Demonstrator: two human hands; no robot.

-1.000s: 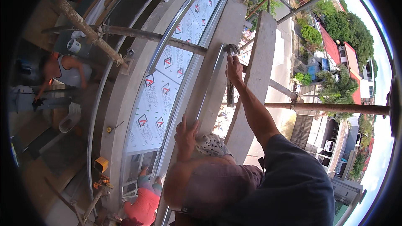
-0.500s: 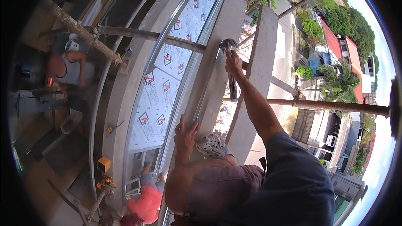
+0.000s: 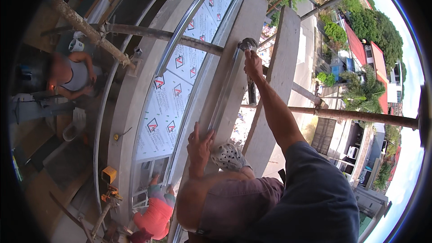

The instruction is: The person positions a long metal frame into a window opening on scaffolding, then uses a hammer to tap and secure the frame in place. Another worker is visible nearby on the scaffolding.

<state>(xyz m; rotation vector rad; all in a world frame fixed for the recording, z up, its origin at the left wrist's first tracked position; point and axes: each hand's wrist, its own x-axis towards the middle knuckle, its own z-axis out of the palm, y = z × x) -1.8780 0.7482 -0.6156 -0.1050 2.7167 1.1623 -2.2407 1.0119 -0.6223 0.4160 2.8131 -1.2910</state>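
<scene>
1. Between the left hand (image 3: 199,146) and right hand (image 3: 253,65), the left plank (image 3: 246,20) leaves a free lane beside the metal strip (image 3: 226,87).
2. The hammer (image 3: 251,92) obstructs the gap toward the right plank (image 3: 280,58).
3. A perforated shoe (image 3: 227,156) crowds the left hand's right side.
4. Leftward, a scaffold pole (image 3: 135,30) bars passage.

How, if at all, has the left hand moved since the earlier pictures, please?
No, the left hand shows no clear shift either way, judged against the pole crossing the white panels.
</scene>
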